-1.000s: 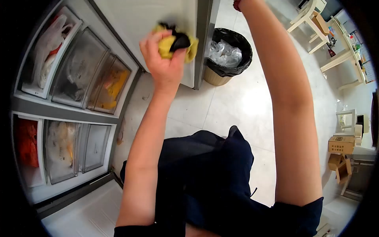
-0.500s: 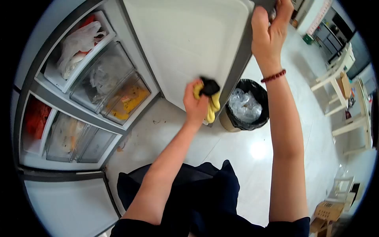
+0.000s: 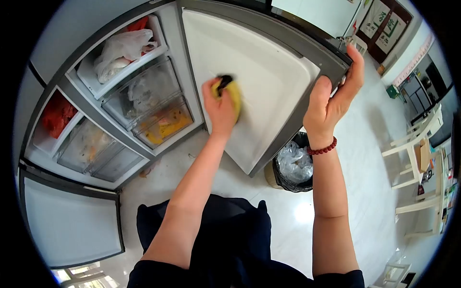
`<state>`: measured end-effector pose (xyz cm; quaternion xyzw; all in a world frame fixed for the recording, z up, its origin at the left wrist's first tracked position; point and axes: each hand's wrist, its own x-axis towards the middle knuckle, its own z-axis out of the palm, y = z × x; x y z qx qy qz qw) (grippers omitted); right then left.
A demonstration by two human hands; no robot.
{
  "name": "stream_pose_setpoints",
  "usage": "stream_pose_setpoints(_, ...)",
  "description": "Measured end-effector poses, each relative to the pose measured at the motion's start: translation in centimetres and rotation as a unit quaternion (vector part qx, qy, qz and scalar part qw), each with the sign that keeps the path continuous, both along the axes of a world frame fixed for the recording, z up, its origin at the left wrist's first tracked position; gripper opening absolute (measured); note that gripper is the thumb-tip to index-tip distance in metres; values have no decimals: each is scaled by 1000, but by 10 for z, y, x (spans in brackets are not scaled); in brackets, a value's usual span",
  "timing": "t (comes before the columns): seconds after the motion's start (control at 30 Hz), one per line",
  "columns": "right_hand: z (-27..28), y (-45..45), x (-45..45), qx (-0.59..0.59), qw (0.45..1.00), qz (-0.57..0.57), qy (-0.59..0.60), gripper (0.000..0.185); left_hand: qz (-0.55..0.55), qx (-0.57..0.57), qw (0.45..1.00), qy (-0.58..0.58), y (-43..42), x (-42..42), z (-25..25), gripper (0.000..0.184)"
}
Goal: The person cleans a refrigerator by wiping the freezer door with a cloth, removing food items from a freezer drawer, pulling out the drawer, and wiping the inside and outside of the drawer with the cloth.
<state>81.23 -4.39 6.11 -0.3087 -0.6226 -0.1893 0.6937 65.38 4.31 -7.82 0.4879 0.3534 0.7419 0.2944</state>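
My left hand is closed on a yellow and black cloth, pressed to the white inner panel of an open freezer door; hand and cloth are blurred. At the door's outer edge, my right hand, with a red bead bracelet at its wrist, has its fingers hooked round the grey rim. Left of the door, the freezer holds clear drawers, one with yellow contents, and a white plastic bag in the top drawer.
Below the door's corner stands a bin with a black liner and clear plastic inside. A second open door is at the lower left. White chairs and a table stand at the right.
The view has tilted up and swung round. My left hand with the cloth has shifted across the panel, away from the door's lower corner. My right hand has come into view on the door edge.
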Motion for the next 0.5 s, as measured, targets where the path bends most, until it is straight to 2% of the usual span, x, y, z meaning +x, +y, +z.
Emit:
stream_pose_setpoints(0.07,-1,0,3,-15,1000,23,11,60,48,179,979,82,-29,16,82,34)
stream_pose_setpoints(0.13,0,-5,1,-28,1000,3,0,60,102,325,934,105,-41,26,131,36)
stream_pose_setpoints(0.23,-1,-5,0,-30,1000,-1,-2,60,114,362,905,193,-21,12,155,28)
stream_pose_setpoints(0.27,0,-4,1,-35,999,-1,4,60,113,316,927,166,-4,5,158,20)
stream_pose_setpoints(0.33,0,-6,0,-41,999,-1,16,60,131,214,957,144,49,-26,151,18)
stream_pose_setpoints(0.37,0,-6,-2,-30,999,-16,1,60,89,180,976,84,60,-35,153,17)
stream_pose_setpoints(0.47,0,-13,-8,-25,998,-52,-27,60,144,203,954,168,36,-27,157,21)
stream_pose_setpoints(0.5,-1,-11,-8,-26,999,-39,-9,61,102,269,938,195,12,-18,157,23)
